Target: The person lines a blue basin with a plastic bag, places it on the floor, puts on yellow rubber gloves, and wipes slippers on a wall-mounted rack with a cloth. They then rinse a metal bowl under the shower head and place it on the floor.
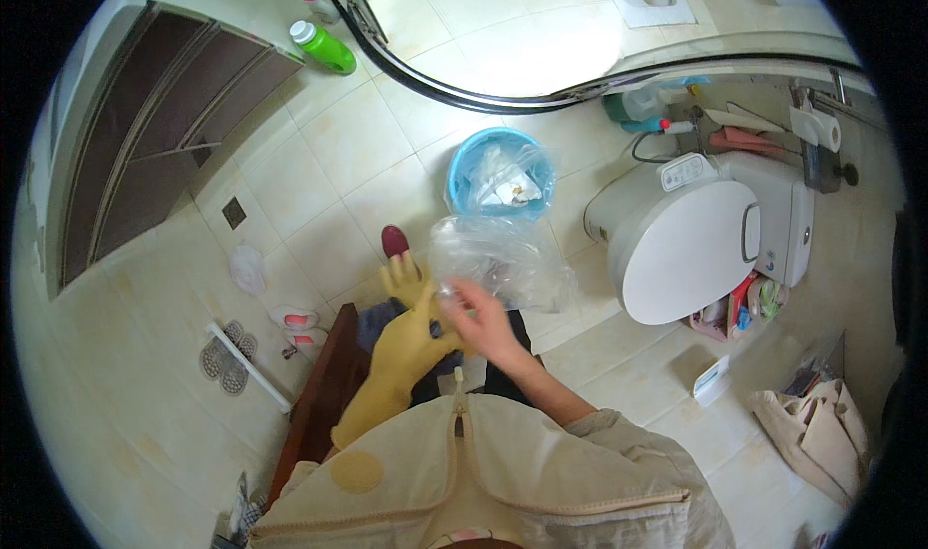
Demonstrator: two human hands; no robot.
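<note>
My left hand (409,339) wears a long yellow rubber glove and grips a second yellow rubber glove (403,279), whose limp fingers point away from me. My bare right hand (482,322) is beside it, fingers curled and blurred, close to the second glove and the near edge of a clear plastic bag (500,259). Whether it grips either is not clear. Beyond the bag, a blue waste bin (453,179) with a clear liner holds crumpled white paper (511,189).
A toilet (689,259) with its lid down is at right. The curved shower track (464,103) runs behind the bin. A green bottle (330,51) lies by the cabinet (167,128). A brown wooden door (319,397), slippers (235,357) and a beige cloth bag (823,433) are nearer.
</note>
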